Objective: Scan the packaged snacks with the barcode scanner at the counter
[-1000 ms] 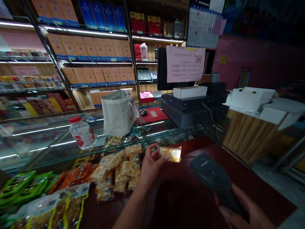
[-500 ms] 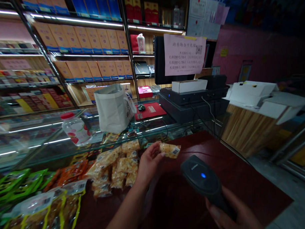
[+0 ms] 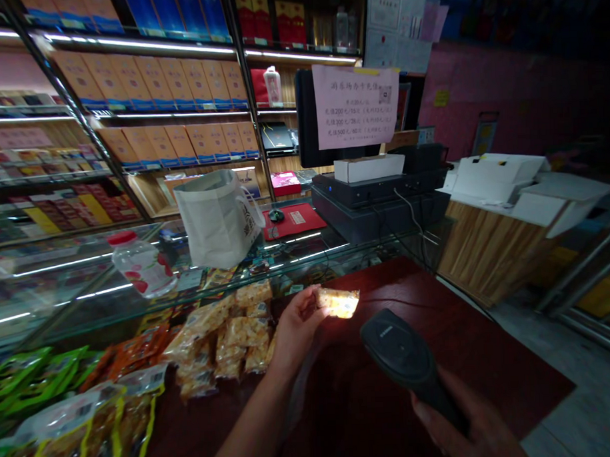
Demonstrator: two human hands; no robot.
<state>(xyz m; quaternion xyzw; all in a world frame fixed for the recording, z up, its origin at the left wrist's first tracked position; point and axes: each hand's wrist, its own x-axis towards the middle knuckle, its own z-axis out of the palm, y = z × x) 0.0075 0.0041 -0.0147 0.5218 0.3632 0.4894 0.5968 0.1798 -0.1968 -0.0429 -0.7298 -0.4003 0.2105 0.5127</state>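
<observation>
Snack packet (image 3: 338,302), small and clear-wrapped, is pinched at one end between the thumb and fingers of the left hand (image 3: 298,325), held up just above the dark red table (image 3: 453,330). Glare washes over the packet, so its label is hard to read, though the contents look golden and crumbly. The right hand (image 3: 466,416) is closed around the handle of a black barcode scanner (image 3: 402,357), whose head points up and to the left toward the packet, near it but not touching.

Just left of the left hand lies a heap of yellow-filled packets (image 3: 233,341), with orange packets (image 3: 134,354) and green packets (image 3: 40,374) beyond it. Larger gold-edged packets (image 3: 86,423) sit in the lower left corner. On the glass display case (image 3: 77,283) behind them stand a white paper bag (image 3: 217,218) and a plastic bottle (image 3: 142,264). A red folder (image 3: 295,220) lies beside the bag, and a black cash register (image 3: 379,209) stands to its right, below a pink notice (image 3: 355,105).
</observation>
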